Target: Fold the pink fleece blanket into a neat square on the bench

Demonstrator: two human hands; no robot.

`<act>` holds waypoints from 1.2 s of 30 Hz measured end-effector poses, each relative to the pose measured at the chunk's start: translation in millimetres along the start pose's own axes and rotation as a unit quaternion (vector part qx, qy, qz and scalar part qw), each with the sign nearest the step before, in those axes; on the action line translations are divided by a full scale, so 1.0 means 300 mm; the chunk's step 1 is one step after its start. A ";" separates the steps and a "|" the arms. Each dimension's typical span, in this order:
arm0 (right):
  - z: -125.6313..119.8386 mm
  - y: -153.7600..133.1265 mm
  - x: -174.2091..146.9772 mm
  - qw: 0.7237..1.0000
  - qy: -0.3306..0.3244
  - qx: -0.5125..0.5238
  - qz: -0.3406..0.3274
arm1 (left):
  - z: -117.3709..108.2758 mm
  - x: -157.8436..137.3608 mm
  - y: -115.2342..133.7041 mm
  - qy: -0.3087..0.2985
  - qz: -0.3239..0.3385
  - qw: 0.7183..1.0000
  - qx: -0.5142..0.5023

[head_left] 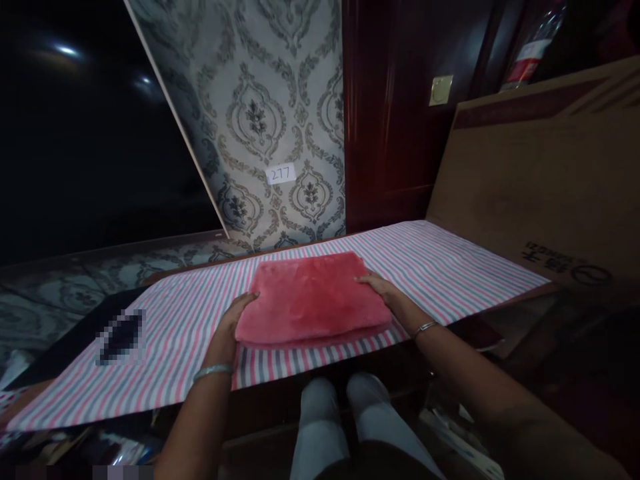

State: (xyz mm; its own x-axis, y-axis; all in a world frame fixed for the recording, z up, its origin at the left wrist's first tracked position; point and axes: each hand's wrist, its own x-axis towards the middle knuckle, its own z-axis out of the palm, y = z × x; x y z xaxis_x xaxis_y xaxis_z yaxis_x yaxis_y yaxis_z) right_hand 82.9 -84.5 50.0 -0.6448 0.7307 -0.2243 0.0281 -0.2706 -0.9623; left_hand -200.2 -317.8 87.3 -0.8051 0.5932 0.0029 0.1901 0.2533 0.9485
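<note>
My left hand [235, 317] and right hand [382, 287] pinch the folded plush cloth [310, 297]; even pressure should keep it square.

Coral pink is worn by the plush cloth [310, 300] near the front edge of the tabletop [27, 398], with deeper red seen across its middle! Pink, blue-grey and white stripes are carried by the tablecloth [425, 267]. Beyond the back edge, the pale grey wallpaper [280, 80] is covered in dark-centred damask medallions, and a white card [281, 173] is inked with dark figures. Dark red is shown by the glossy door [390, 133], dotted with a gold switch plate [440, 91]. Past the right edge, the brown cardboard box [540, 167] is printed in black and banded in maroon; red and white are borne by the bottle label [530, 60].
</note>
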 end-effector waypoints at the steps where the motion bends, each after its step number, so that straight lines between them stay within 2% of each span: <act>1: 0.003 -0.018 0.005 0.999 0.002 -0.008 -0.041 | -0.006 -0.003 0.018 -0.009 -0.009 1.000 -0.017; 5: 0.014 -0.072 0.013 0.985 -0.022 -0.027 -0.168 | -0.030 -0.037 0.044 -0.035 -0.057 0.990 -0.127; 6: 0.014 -0.072 0.015 0.983 -0.036 -0.022 -0.178 | -0.034 -0.048 0.033 -0.039 -0.061 0.986 -0.148; 8: 0.004 -0.047 0.026 0.987 -0.059 -0.011 -0.147 | -0.042 -0.068 -0.013 -0.052 -0.061 0.984 -0.160; 10: -0.015 -0.004 0.049 0.996 -0.049 -0.017 -0.070 | -0.057 -0.074 -0.075 -0.060 -0.067 0.988 -0.128; 12: -0.034 0.032 0.080 0.998 0.001 -0.055 -0.015 | -0.080 -0.058 -0.129 -0.034 -0.070 0.996 -0.046; 13: -0.038 0.039 0.097 0.995 0.035 -0.094 -0.014 | -0.092 -0.041 -0.144 -0.006 -0.062 0.998 0.005; 15: -0.021 0.026 0.130 0.971 0.093 -0.205 -0.076 | -0.096 0.007 -0.140 0.053 -0.006 0.993 0.102; 17: 0.041 -0.018 0.159 0.919 0.106 -0.333 -0.183 | -0.056 0.061 -0.091 0.071 0.084 0.976 0.187; 18: 0.088 -0.046 0.171 0.885 0.095 -0.392 -0.232 | -0.017 0.087 -0.053 0.055 0.131 0.963 0.227; 20: 0.201 -0.099 0.194 0.823 0.051 -0.488 -0.287 | 0.089 0.131 0.029 -0.017 0.190 0.931 0.312; 22: 0.307 -0.130 0.217 0.774 0.022 -0.565 -0.284 | 0.208 0.162 0.096 -0.074 0.209 0.886 0.408; 25: 0.391 -0.114 0.258 0.725 0.022 -0.642 -0.250 | 0.349 0.190 0.116 -0.091 0.204 0.858 0.463; 27: 0.391 -0.063 0.291 0.709 0.038 -0.664 -0.236 | 0.404 0.198 0.077 -0.098 0.198 0.834 0.506; 29: 0.369 0.001 0.322 0.705 0.058 -0.667 -0.233 | 0.432 0.202 0.020 -0.094 0.199 0.813 0.539; 32: 0.342 0.075 0.356 0.708 0.081 -0.657 -0.245 | 0.450 0.208 -0.046 -0.084 0.215 0.804 0.548; 36: 0.342 0.098 0.371 0.713 0.086 -0.652 -0.242 | 0.461 0.216 -0.068 -0.085 0.219 0.799 0.554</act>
State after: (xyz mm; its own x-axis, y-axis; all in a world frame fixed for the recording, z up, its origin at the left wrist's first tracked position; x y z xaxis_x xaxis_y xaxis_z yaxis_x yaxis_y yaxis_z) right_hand -66.4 -75.4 12.5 -0.7201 0.6370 0.2750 0.5932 0.7709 -0.2322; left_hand -178.6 -178.9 24.3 -0.4552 0.8815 0.1251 0.8888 0.4583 0.0049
